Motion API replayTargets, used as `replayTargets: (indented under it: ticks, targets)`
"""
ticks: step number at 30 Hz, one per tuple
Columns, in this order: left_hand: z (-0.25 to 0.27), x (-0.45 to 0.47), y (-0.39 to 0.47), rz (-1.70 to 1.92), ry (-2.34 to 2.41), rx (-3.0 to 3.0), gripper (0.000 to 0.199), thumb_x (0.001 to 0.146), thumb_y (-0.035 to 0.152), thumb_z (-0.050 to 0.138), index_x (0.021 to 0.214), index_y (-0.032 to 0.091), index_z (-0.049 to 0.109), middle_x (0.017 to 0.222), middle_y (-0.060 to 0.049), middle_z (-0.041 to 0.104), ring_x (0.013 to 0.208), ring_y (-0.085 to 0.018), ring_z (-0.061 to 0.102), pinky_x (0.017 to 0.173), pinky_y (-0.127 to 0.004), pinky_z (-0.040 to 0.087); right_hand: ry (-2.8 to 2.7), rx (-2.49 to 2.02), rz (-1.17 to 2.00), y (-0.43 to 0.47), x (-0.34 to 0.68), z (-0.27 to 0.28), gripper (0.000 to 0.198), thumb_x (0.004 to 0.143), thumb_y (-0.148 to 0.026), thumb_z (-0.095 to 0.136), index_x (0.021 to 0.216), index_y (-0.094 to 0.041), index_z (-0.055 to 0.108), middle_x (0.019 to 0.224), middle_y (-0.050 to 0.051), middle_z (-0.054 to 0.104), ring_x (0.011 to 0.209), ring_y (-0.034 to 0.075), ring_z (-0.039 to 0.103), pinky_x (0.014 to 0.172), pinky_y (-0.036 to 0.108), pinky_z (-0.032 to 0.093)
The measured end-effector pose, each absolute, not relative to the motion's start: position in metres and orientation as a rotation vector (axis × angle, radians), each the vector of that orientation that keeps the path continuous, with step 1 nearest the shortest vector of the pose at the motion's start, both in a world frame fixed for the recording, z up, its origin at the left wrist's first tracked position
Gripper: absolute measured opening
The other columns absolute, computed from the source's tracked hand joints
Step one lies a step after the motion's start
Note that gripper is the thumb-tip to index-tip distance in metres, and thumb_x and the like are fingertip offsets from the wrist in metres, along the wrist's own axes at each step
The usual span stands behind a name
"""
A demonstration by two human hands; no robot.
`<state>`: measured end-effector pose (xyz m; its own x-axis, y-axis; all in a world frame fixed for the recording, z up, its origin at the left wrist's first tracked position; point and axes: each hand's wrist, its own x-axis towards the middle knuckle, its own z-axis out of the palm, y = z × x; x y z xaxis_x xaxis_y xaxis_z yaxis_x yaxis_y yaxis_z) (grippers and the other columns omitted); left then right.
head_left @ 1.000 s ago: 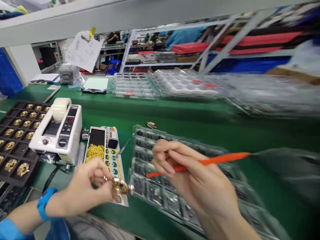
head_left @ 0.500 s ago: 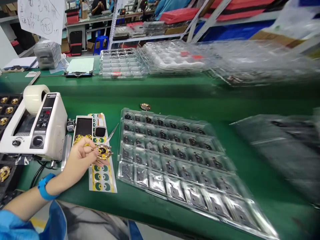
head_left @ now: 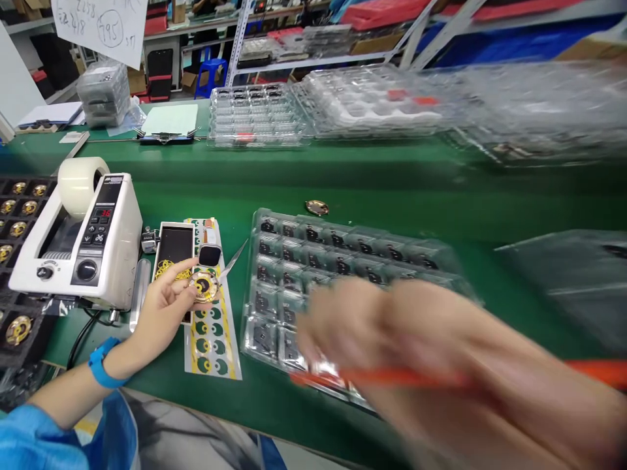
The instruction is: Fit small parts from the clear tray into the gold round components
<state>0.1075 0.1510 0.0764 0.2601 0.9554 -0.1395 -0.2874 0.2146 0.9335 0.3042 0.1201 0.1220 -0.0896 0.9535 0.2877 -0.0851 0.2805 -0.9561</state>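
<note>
My left hand [head_left: 164, 307] holds a small round gold part [head_left: 203, 285] over a strip of yellow and green stickers [head_left: 213, 333] on the green bench. My right hand [head_left: 392, 339], blurred by motion, grips a thin orange tool [head_left: 406, 377] low over a clear blister tray [head_left: 333, 261] filled with small dark parts. A pair of tweezers [head_left: 234, 259] lies between the sticker strip and the tray.
A white tape dispenser [head_left: 81, 235] stands at the left beside a black tray of gold discs [head_left: 19, 209]. A lone gold disc [head_left: 317, 207] lies behind the clear tray. Stacked clear trays [head_left: 343, 108] line the far side. A clear bag [head_left: 568, 274] lies at right.
My right hand, out of view half a second ago, has come back in over the clear tray with the orange tool. My left hand stays by the sticker strip with the gold part.
</note>
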Motion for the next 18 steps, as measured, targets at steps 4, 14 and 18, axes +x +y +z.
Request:
replayTargets:
  ticks: [4,14,18]
  targets:
    - [0.077,0.104,0.151,1.029,0.945,0.965,0.048,0.08,0.033,0.073,0.122,0.015,0.058,0.081,0.0,0.071,0.079,-0.017,0.07,0.078,-0.026,0.059,-1.31,-0.904,1.11,0.143,0.3,0.097,0.062,0.093,-0.071,0.032,0.07,-0.022,0.063,0.055,0.002,0.052,0.045,0.016,0.045,0.042,0.03,0.04]
    - [0.079,0.107,0.146,0.99,0.887,0.949,0.026,0.086,0.027,0.069,0.109,0.02,0.059,0.095,-0.003,0.071,0.092,-0.018,0.07,0.084,-0.027,0.058,-1.587,-0.956,0.874,0.119,0.285,0.064,0.014,0.094,-0.014,0.054,0.09,-0.022,0.066,0.075,0.002,0.065,0.065,0.013,0.064,0.055,0.021,0.05]
    - [0.078,0.105,0.145,0.994,0.84,0.955,0.022,0.091,0.025,0.065,0.112,0.022,0.058,0.101,-0.003,0.072,0.1,-0.018,0.069,0.085,-0.024,0.057,-1.651,-0.891,0.797,0.121,0.283,0.061,0.018,0.091,-0.006,0.054,0.094,-0.021,0.064,0.082,0.003,0.068,0.072,0.013,0.066,0.061,0.021,0.055]
